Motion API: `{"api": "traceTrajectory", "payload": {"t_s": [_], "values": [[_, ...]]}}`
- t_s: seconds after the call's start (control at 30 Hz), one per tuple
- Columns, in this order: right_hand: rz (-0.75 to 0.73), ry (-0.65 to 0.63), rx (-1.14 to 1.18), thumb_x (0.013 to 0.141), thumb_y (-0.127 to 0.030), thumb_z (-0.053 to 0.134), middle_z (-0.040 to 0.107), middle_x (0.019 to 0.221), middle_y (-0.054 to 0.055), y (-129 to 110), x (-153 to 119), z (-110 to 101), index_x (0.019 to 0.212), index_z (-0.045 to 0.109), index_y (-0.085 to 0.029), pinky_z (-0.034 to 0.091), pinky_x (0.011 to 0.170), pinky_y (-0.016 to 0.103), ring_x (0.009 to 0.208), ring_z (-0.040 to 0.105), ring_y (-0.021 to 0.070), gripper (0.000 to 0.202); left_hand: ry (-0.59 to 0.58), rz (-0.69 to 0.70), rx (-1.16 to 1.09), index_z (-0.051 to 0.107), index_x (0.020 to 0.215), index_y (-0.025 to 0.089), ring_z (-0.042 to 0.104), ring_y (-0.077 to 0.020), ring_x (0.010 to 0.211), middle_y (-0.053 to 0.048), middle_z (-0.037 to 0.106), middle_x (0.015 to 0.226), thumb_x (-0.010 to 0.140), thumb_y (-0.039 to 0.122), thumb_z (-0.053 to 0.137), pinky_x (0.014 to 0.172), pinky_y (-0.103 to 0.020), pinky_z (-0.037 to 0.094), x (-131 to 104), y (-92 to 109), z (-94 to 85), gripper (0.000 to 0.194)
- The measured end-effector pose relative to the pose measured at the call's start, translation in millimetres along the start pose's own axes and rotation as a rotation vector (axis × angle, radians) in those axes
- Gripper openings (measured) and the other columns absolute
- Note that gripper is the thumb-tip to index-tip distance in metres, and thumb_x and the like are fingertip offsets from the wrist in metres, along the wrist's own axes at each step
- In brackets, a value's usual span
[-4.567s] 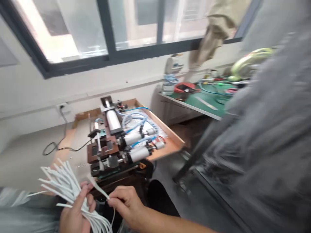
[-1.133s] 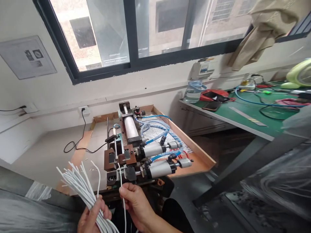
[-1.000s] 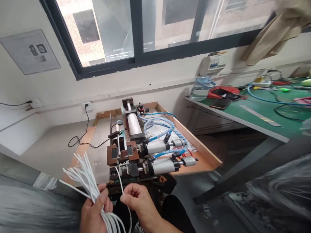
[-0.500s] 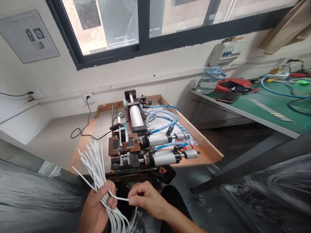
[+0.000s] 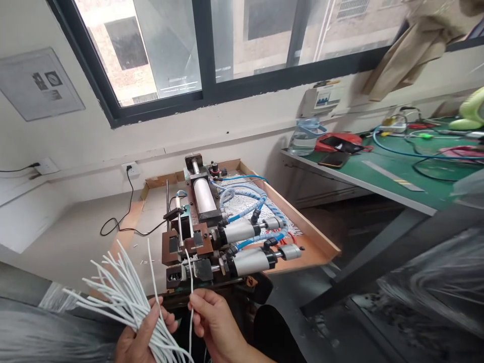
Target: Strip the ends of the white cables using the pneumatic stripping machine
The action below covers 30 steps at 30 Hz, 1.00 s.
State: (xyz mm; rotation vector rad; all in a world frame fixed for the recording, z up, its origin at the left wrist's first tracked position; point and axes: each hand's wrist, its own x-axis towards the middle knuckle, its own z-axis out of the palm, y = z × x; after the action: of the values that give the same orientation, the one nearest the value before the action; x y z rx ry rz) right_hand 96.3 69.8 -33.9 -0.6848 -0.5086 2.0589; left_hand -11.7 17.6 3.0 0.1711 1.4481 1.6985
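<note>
Left hand [image 5: 143, 330]: fingers wrapped round white strand bundle [image 5: 126, 297], ends fanning above.
Right hand [image 5: 214, 313]: fingertips pinching one strand [image 5: 191, 280], tip upward.

Bare left hand [image 5: 140, 337] low in view, bottom edge cropping it near the wrist; closed grip, thumb laid diagonally up and to the right, fingers curled round, tips showing on the side toward the other hand. Bare right hand [image 5: 217, 317] just beside it, not touching, about level; thumb and index fingertip pinched together, remaining fingers folded in beneath, thumb side up. Bare right forearm [image 5: 255, 352] slants in from the bottom edge, right of centre, wrist roughly straight. Black-clothed right knee [image 5: 278, 333] beyond the forearm.
</note>
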Motion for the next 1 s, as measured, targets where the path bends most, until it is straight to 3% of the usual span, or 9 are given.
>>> {"api": "traceTrajectory", "payload": {"t_s": [0.13, 0.37, 0.53, 0.63, 0.8, 0.9, 1.0], "values": [[0.085, -0.039, 0.021, 0.055, -0.031, 0.069, 0.046, 0.044, -0.003, -3, 4, 3, 0.055, 0.054, -0.010, 0.016, 0.032, 0.015, 0.033, 0.031, 0.0011, 0.026, 0.036, -0.020, 0.003, 0.059, 0.071, 0.013, 0.057, -0.0171, 0.053, -0.002, 0.061, 0.054, 0.042, 0.022, 0.075, 0.054, -0.030, 0.049, 1, 0, 0.9, 0.034], [0.175, -0.146, 0.110, 0.055, -0.021, 0.066, 0.035, 0.038, -0.007, -12, 10, 8, 0.047, 0.048, -0.011, 0.007, 0.033, 0.015, 0.032, 0.020, -0.0005, 0.022, -0.002, -0.015, 0.028, 0.057, 0.068, 0.013, 0.056, -0.0170, 0.049, -0.002, 0.060, 0.051, 0.044, 0.024, 0.074, 0.051, -0.031, 0.048, 0, 0, 3.5, 0.032], [0.202, -0.121, 0.113, 0.051, -0.019, 0.067, 0.036, 0.039, -0.007, -15, 11, 8, 0.046, 0.046, -0.011, 0.005, 0.034, 0.015, 0.033, 0.016, -0.0009, 0.022, -0.002, -0.030, 0.040, 0.057, 0.068, 0.014, 0.055, -0.0163, 0.048, -0.002, 0.060, 0.051, 0.044, 0.024, 0.074, 0.050, -0.029, 0.047, -4, 0, 4.6, 0.032], [0.223, -0.081, 0.082, 0.051, -0.020, 0.068, 0.038, 0.040, -0.007, -16, 10, 8, 0.048, 0.047, -0.011, 0.013, 0.034, 0.015, 0.033, 0.021, -0.0004, 0.023, -0.002, -0.031, 0.043, 0.057, 0.069, 0.014, 0.055, -0.0158, 0.048, -0.002, 0.060, 0.052, 0.045, 0.025, 0.074, 0.048, -0.028, 0.046, -7, 0, 6.4, 0.031], [0.171, -0.148, -0.008, 0.057, -0.032, 0.067, 0.044, 0.046, -0.004, -13, 2, 12, 0.061, 0.057, -0.010, 0.027, 0.042, 0.017, 0.040, 0.038, 0.0041, 0.025, -0.023, -0.019, 0.063, 0.059, 0.069, 0.013, 0.053, -0.0140, 0.044, -0.002, 0.060, 0.052, 0.044, 0.024, 0.074, 0.043, -0.025, 0.042, -11, -10, 6.4, 0.031], [0.108, -0.176, -0.140, 0.057, -0.037, 0.067, 0.049, 0.047, -0.002, -12, -4, 17, 0.065, 0.057, -0.010, 0.026, 0.040, 0.018, 0.038, 0.041, 0.0058, 0.029, -0.083, -0.068, 0.115, 0.060, 0.068, 0.012, 0.054, -0.0154, 0.044, -0.003, 0.060, 0.050, 0.046, 0.027, 0.074, 0.043, -0.025, 0.042, -12, -17, 4.3, 0.030], [-0.010, -0.088, -0.253, 0.056, -0.037, 0.068, 0.048, 0.045, -0.002, -11, -8, 17, 0.058, 0.055, -0.011, 0.022, 0.037, 0.018, 0.037, 0.038, 0.0050, 0.029, -0.092, -0.103, 0.134, 0.062, 0.068, 0.011, 0.060, -0.0195, 0.057, -0.006, 0.064, 0.060, 0.047, 0.027, 0.073, 0.055, -0.028, 0.046, -10, -20, 0.9, 0.028]]}}
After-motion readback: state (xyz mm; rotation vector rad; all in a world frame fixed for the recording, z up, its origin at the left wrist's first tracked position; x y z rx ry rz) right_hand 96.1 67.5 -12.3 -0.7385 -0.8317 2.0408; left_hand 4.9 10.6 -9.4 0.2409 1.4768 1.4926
